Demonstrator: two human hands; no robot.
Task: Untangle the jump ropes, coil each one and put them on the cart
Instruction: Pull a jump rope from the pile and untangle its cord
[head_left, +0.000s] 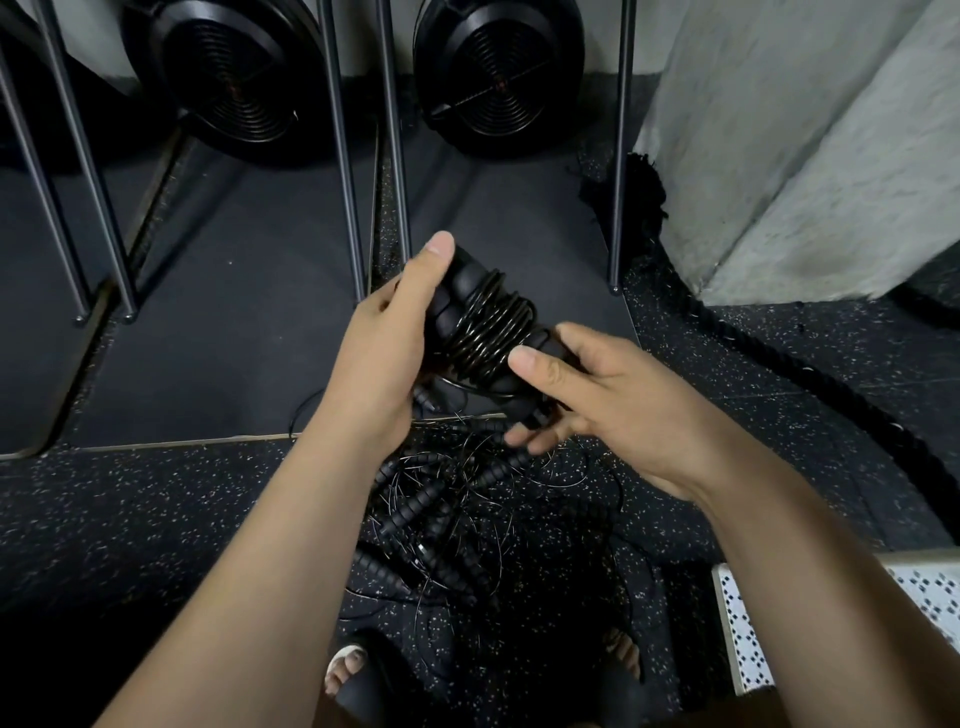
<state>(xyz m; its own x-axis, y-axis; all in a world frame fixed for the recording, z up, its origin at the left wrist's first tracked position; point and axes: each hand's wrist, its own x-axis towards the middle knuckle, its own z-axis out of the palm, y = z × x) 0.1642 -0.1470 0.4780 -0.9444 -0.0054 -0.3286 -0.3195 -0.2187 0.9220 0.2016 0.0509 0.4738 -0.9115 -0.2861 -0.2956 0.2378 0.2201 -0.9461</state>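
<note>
The left hand (384, 353) and the right hand (613, 400) hold 1 wound jump rope (485, 327) between them, at mid-frame above the floor (156, 519). Its ribbed black handles lie side by side, and its thin cable is wrapped round them in tight turns.

The left grip is closed round the upper end of the bundle, with the thumb stretched along the handle tops. The right grip pinches the lower end, with the thumb pressed on top and the fingers curled underneath. A loose strand of cable hangs from the bundle near the right fingers.

Directly below the hands, the tangled jump ropes (447, 519) lie in a heap on the speckled floor, handles and cables crossing one another. A sandalled foot (358, 670) stands at the near edge of the heap.

A thick black rope (810, 374) runs across the floor on the right, past a concrete pillar (805, 156). 2 round black fan housings (244, 78) stand at the top, behind slanted metal legs. A white perforated panel (743, 623) shows at the lower right; what it belongs to I cannot tell.
</note>
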